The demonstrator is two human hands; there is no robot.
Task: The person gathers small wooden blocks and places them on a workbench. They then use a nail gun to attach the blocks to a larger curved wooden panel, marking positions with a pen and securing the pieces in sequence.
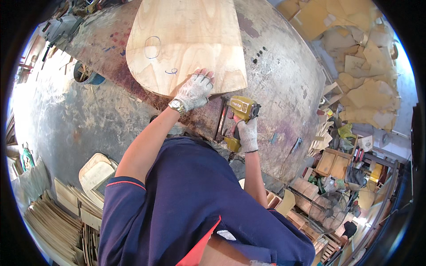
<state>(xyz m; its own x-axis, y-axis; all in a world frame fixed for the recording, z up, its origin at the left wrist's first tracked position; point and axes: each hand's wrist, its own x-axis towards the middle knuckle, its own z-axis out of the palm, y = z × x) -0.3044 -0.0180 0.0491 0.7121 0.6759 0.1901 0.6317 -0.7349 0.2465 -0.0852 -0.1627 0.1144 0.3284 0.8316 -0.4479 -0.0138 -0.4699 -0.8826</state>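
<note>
left hand (195, 90) flat on plywood panel (186, 42), right hand (247, 133) gripping nail gun (239, 111)

Under my left hand (195, 91): plywood panel (186, 42), pale bare wood, matt, smooth, grain showing, pen marks on its face. My gloves: white knitted cloth, speckled, fingertips open on the left. At my left wrist: watch (176, 105), shiny metal. In my right hand (247, 133): nail gun (237, 117), glossy yellow painted body, dark metal magazine. Beneath: workbench (284, 75), worn grey top, rough, stained and scuffed. My shirt: navy cloth, matt.
</note>
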